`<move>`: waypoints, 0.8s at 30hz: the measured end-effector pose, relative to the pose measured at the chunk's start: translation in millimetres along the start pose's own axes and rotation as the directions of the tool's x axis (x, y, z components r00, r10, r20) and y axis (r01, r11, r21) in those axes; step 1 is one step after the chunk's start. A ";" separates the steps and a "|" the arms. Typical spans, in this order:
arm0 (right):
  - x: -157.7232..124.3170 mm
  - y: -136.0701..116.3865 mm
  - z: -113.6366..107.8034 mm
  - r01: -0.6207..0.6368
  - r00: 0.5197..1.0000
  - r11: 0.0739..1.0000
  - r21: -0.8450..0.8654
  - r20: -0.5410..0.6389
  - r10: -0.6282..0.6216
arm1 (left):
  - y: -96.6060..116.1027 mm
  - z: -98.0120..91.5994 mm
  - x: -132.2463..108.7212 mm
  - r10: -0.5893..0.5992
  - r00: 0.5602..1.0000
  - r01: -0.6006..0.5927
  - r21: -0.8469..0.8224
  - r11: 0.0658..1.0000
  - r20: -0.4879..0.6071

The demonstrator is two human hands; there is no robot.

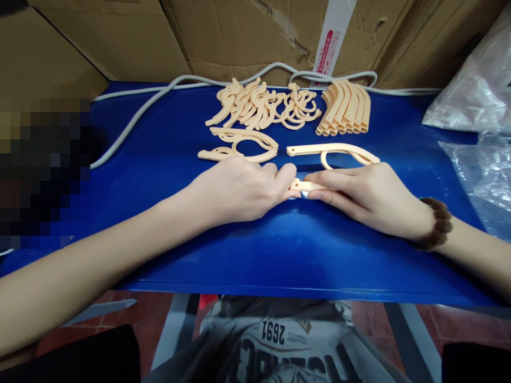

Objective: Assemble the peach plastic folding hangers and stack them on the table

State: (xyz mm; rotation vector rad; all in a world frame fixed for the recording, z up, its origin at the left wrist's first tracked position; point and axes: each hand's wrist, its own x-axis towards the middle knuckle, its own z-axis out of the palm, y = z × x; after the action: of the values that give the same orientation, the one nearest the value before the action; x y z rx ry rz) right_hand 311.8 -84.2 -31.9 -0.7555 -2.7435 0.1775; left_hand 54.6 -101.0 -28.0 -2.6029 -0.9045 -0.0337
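Cream and slim, the part [308,185] is pinched by my left hand [247,187] and right hand [365,197] together, over the blue surface [239,255]. From it, hooks [296,100] lie at twelve o'clock, tubes [346,109] at one o'clock.

The curved, peach-cream plastic pieces [347,106] share one even tone — set against a flat, glossy tabletop [255,255] of solid deep blue. The boxy brown cardboard [239,37] bears a long white tape strip [339,18] with a red patch. The slim, rubbery cable [276,65] is off-white; the grey cloth garment [239,319] — dark-lettered.
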 end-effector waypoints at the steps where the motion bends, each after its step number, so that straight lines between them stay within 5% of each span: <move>1: 0.8 0.2 -0.9 -0.008 1.000 1.000 0.025 0.009 0.008 | 0.2 -0.7 -0.7 0.000 1.000 0.000 -0.003 1.000 -0.013; 8: 4.9 1.3 -5.5 -0.076 0.993 0.968 0.238 0.101 0.053 | 2.0 -0.1 -2.5 0.034 0.999 -0.033 0.060 0.998 -0.024; 14: 3.8 2.4 -7.2 -0.051 0.993 0.972 0.231 0.116 0.025 | 1.9 2.2 -5.1 0.105 0.972 -0.081 0.121 0.989 -0.208; 24: -2.5 0.7 -1.3 0.014 1.000 0.996 -0.089 0.006 -0.014 | 1.2 5.2 -3.8 0.035 0.975 -0.026 0.041 0.999 -0.217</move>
State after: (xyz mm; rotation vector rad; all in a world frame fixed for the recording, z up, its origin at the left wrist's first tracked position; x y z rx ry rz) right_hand 314.7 -84.9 -31.4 -0.7594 -2.7772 0.0540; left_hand 51.8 -102.2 -33.7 -2.5163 -0.7787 -0.2857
